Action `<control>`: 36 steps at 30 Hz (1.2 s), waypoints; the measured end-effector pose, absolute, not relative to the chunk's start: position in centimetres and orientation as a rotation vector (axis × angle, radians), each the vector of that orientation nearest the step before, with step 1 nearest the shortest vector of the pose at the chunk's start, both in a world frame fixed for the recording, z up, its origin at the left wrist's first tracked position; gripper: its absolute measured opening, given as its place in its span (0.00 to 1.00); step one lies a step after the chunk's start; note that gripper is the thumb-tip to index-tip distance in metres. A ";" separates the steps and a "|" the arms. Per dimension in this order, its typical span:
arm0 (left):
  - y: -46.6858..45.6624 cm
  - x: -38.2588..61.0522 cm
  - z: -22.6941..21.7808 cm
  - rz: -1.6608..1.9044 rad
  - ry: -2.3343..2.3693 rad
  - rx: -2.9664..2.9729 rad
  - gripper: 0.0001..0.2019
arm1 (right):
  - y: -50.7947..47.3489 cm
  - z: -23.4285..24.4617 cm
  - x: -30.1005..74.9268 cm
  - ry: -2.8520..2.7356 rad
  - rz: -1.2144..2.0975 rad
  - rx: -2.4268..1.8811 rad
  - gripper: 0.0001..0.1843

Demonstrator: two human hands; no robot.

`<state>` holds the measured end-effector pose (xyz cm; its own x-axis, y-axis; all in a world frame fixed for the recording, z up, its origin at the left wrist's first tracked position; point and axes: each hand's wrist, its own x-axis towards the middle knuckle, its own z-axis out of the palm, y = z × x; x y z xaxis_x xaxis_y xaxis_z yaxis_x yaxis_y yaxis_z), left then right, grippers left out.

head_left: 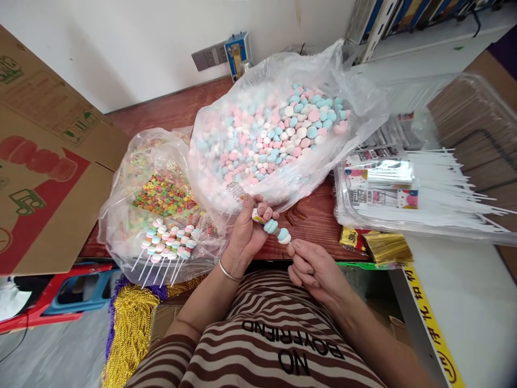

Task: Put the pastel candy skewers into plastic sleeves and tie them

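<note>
Near the table's front edge, a skewer of blue and white marshmallows is held between my two hands. My left hand is closed around its upper end, together with a small clear printed wrapper that sticks out above the fingers. How far the wrapper covers the marshmallows I cannot tell. My right hand pinches the stick just below the lowest marshmallow. Behind the hands lies a large clear bag of loose pink, white and blue marshmallows. Several finished-looking marshmallow skewers rest on another bag at the left.
That left bag holds small colourful rings. A clear plastic tray at the right contains white sticks and printed wrappers. Gold twist ties lie before it. A cardboard box stands at the left.
</note>
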<state>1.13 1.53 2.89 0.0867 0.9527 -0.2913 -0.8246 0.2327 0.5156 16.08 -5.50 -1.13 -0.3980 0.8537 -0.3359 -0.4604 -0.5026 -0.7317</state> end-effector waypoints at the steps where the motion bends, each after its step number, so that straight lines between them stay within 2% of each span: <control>1: 1.5 1.1 2.9 1.336 0.631 0.243 0.15 | -5.4 -1.0 16.0 -0.576 2.070 -0.820 0.17; 6: 1.9 0.4 2.7 1.266 0.631 0.258 0.19 | -5.3 -0.5 16.3 -0.462 2.188 -0.676 0.14; 15: 2.2 -0.1 2.7 1.177 0.738 0.267 0.23 | -5.5 -0.6 16.6 -0.603 2.147 -0.771 0.16; 17: 2.0 0.4 3.0 1.223 0.752 0.247 0.23 | -5.9 -1.1 16.2 -0.811 1.926 -0.923 0.18; 20: 1.7 1.2 3.5 1.293 0.815 0.158 0.23 | -6.2 -2.0 15.6 -1.380 1.197 -1.211 0.15; 22: 1.6 1.6 3.7 1.313 0.862 0.119 0.22 | -6.3 -2.5 15.4 -1.705 0.687 -1.250 0.11; 24: 1.5 1.7 3.6 1.322 0.879 0.151 0.20 | -6.3 -2.7 15.3 -1.847 0.450 -1.199 0.10; 26: 1.5 1.5 3.4 1.313 0.862 0.239 0.18 | -6.3 -2.6 15.4 -1.793 0.573 -1.175 0.10; 30: 1.6 0.6 3.1 1.219 0.766 0.339 0.17 | -6.1 -1.4 15.7 -1.098 1.561 -1.085 0.16; 32: 1.7 0.3 3.1 1.179 0.732 0.326 0.19 | -5.8 -0.8 15.8 -0.680 1.929 -0.921 0.16; 36: 1.8 0.2 3.1 1.172 0.708 0.309 0.21 | -5.6 -0.1 15.6 -0.333 2.147 -0.727 0.16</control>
<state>0.24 1.75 3.14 0.2069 0.9157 -0.3445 -0.7306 0.3788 0.5681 15.63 -5.62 -0.07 -0.4926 0.7806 -0.3848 -0.6276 -0.6249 -0.4643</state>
